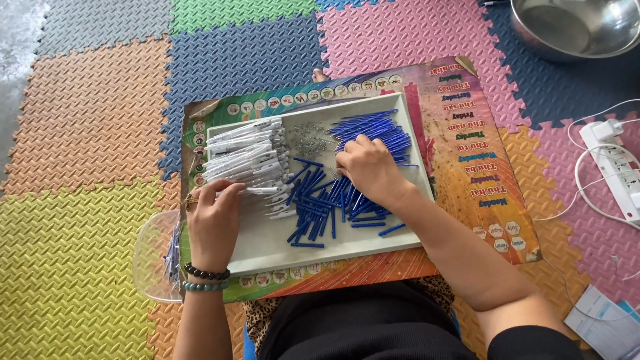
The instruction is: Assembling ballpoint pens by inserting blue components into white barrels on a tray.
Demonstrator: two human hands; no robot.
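Note:
A pale rectangular tray [267,247] rests on a colourful printed board [480,167] over my lap. Its left side holds a heap of white pen barrels [247,157]. Several blue pen parts [320,207] lie scattered in the middle, more blue ones [380,127] are stacked at the back right, and small metal springs [308,139] sit at the back. My left hand [215,220] pinches a white barrel at the heap's near edge. My right hand [369,170] lies palm down on the blue parts, fingers curled; whether it grips one is hidden.
A clear plastic container [150,263] with a few finished pens lies left of the board. A steel bowl [573,27] stands at the back right. A white power strip [617,167] with cables and some papers [603,323] lie on the foam mats at right.

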